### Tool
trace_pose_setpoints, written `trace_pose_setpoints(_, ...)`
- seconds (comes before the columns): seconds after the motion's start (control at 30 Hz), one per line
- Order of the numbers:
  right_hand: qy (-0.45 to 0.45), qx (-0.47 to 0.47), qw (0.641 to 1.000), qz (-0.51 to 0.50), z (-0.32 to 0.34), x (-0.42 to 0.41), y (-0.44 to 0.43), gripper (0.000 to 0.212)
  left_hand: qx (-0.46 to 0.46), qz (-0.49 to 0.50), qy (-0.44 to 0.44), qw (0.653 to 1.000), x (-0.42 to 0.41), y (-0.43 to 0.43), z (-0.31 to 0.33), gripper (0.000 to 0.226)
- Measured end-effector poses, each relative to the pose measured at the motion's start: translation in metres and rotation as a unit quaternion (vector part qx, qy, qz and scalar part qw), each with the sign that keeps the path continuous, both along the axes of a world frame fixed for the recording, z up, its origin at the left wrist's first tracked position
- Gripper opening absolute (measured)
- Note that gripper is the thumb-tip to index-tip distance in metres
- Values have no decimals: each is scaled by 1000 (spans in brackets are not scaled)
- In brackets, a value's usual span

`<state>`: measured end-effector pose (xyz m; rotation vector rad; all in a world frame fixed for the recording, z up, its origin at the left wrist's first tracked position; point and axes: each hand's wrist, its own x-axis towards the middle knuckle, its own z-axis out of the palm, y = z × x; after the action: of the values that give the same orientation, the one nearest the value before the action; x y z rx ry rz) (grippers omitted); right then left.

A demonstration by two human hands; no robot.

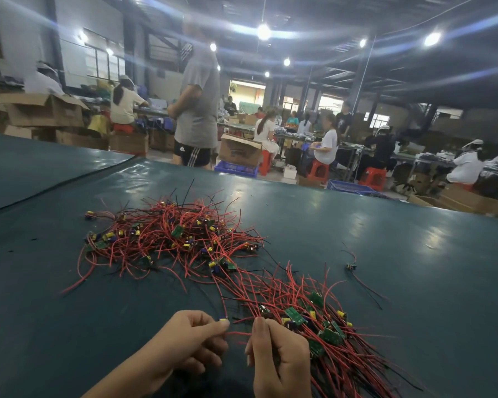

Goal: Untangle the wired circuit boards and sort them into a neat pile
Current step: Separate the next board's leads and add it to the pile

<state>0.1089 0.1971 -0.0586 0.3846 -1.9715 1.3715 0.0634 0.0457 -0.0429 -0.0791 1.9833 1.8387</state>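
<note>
A tangled heap of small green circuit boards with red and black wires (173, 237) lies in the middle of the dark green table (357, 248). To its right, near me, a more ordered pile of boards (325, 326) has its wires running the same way. My left hand (190, 343) pinches a small board with a yellow part (223, 320) between thumb and forefinger. My right hand (279, 357) is closed on a red wire of that board, right beside the ordered pile.
One stray board with wires (352, 267) lies alone to the right. A seam in the table cover (69, 179) runs across the far left. Beyond the table's far edge a person in grey (197, 110) stands, others sit among cardboard boxes (239, 150).
</note>
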Motion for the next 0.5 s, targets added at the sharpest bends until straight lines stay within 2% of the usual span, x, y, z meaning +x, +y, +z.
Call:
trace_pose_setpoints(0.13,-2,-25,1000,11,3,2,-1,55,67,46,8,997,0,0,-2,28)
trace_pose_setpoints(0.33,-24,-43,996,77,9,7,1,64,99,75,6,992,-5,0,-3,13)
trace_pose_setpoints(0.5,-56,-117,984,121,13,8,1,74,122,100,-6,987,-10,-1,-6,10)
